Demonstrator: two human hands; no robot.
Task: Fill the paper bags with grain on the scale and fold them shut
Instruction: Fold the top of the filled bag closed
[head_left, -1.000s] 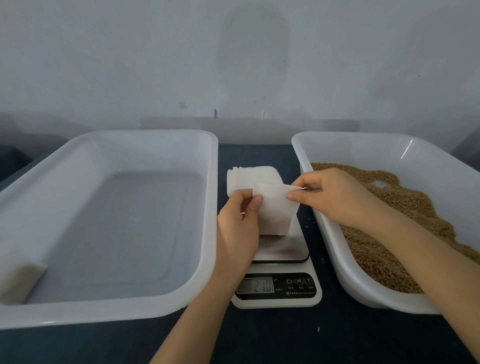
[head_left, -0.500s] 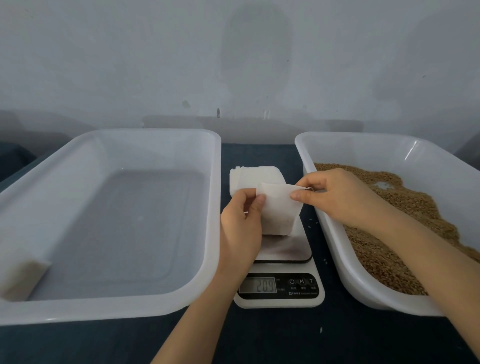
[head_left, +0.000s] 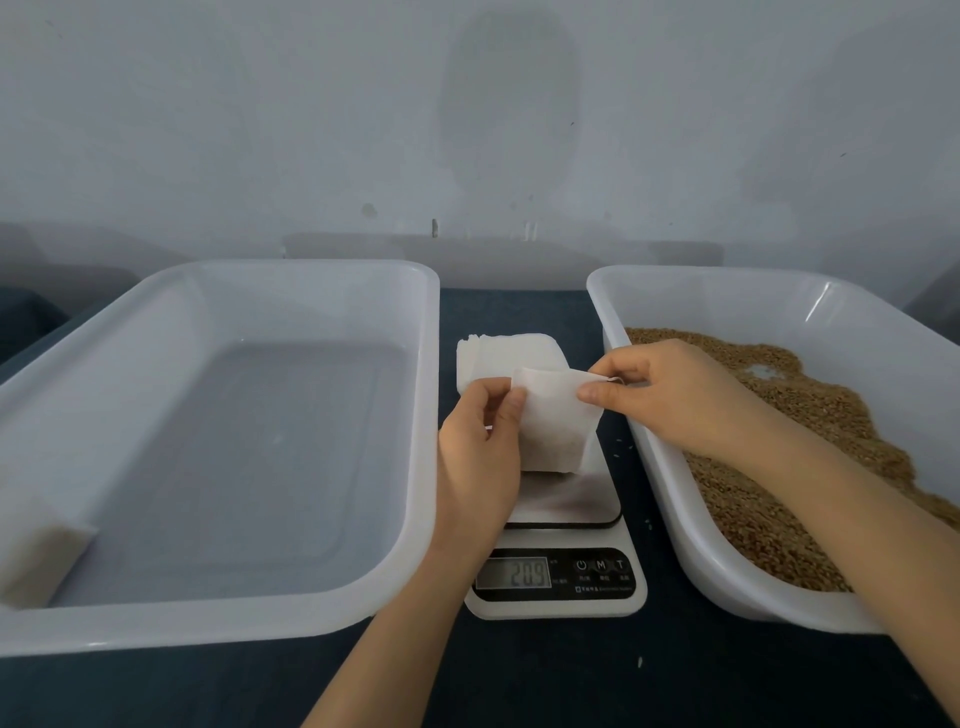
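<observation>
A: Where are the hands?

B: Apart, both clamped on the bag (head_left: 553, 431). The left hand (head_left: 480, 452) pinches its top left edge between thumb and fingers. The right hand (head_left: 675, 400) pinches the top right corner. The bag stands upright between them, and its bottom seems to rest on the scale (head_left: 571, 501).

A: Is it filled?

B: I can't see inside. The display shows 209, but the hands may be adding to that.

A: So what could go wrong?

B: First, a false weight, since any press or lift through those pinches skews the number. Second, the paper looks thin and limp. If the pinches pull unevenly, the mouth could tear or the bag could tip. That would spill grain onto the scale and the surface (head_left: 519, 675), where a few kernels (head_left: 618, 441) already lie.

A: And farther out?

B: The stack (head_left: 506, 356) of spare bags sits just behind, and I can't tell whether it touches the bag. A tipping bag could knock it askew. The right forearm crosses the rim of the right tray (head_left: 727, 301), above the grain (head_left: 779, 415), so a careless sweep could flick more out. The left tray (head_left: 426, 415) holds a white block (head_left: 41, 551) in its near corner, well apart from all this.
</observation>
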